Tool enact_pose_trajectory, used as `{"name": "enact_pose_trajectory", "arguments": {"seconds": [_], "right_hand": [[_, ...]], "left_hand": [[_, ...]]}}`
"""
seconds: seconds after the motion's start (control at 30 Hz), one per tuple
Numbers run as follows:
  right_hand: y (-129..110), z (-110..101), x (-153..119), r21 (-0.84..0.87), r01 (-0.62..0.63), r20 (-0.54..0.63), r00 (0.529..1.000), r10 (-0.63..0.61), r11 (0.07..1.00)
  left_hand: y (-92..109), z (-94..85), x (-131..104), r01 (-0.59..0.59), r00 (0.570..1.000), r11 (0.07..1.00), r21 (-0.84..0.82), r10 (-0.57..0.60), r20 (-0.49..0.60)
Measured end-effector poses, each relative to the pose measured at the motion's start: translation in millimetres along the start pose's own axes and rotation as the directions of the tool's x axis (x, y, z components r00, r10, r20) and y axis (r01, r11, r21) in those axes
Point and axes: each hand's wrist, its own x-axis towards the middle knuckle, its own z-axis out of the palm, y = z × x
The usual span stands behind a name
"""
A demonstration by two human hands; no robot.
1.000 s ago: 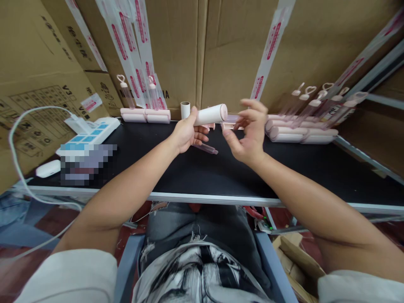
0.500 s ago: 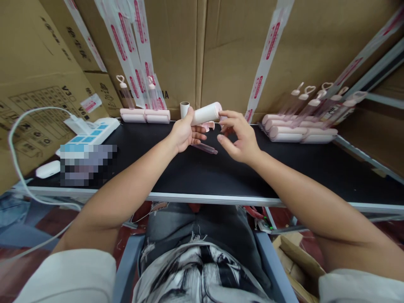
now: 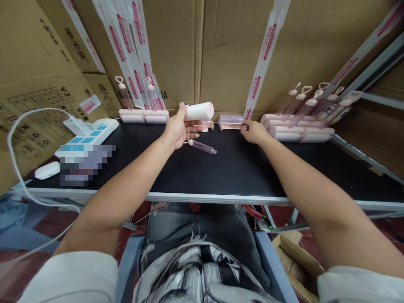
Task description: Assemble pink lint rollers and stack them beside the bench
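Observation:
My left hand (image 3: 177,128) holds a white cylinder (image 3: 198,111) with a pink end between thumb and palm, tilted above the table; its other fingers are stretched out. My right hand (image 3: 255,132) is at the back of the table, its fingers closed on the right end of a pale pink holder (image 3: 232,126). A translucent purple piece (image 3: 230,119) lies just behind that holder. Under the cylinder, a small pink part (image 3: 206,126) stands partly hidden. Nearer me lies a translucent purple tube (image 3: 203,147) with a loop at its left end.
Pink rollers with upright clear tubes stand at the back left (image 3: 157,116) and back right (image 3: 287,133). A white power strip (image 3: 102,129), its cable and a white case (image 3: 47,170) are at the left. Tall cardboard (image 3: 233,50) walls the back.
My right hand has moved right and down from beside the cylinder to the pink holder and closed on its end. My left hand has shifted slightly left with the cylinder.

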Motion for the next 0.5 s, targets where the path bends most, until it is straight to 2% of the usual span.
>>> {"name": "enact_pose_trajectory", "arguments": {"seconds": [0.1,0.2,0.27,0.4,0.5], "right_hand": [[-3.1,1.3,-1.8,-0.103,-0.081,0.073,0.993,0.089,0.991],[-7.7,-0.8,-3.7,-0.146,-0.081,0.023,0.996,0.085,0.986],[-10.0,-4.0,-5.2,-0.117,-0.064,0.013,0.998,0.066,0.991],[-19.1,-14.3,-13.4,0.113,0.033,-0.085,0.996,-0.023,0.993],[-32.0,-22.3,-23.8,0.383,0.080,-0.129,0.991,-0.033,0.920]], "left_hand": [[0.1,0.8,0.7,0.000,1.000,1.000,0.014,0.000,-0.017],[-0.4,1.6,0.2,0.002,1.000,1.000,0.014,-0.002,-0.009],[-0.7,1.6,-0.3,-0.001,1.000,1.000,0.013,0.001,-0.003],[-2.0,1.1,-0.3,-0.006,1.000,1.000,0.027,0.006,0.002],[-4.9,1.6,-0.1,0.006,1.000,0.999,0.048,-0.007,0.013]]}}
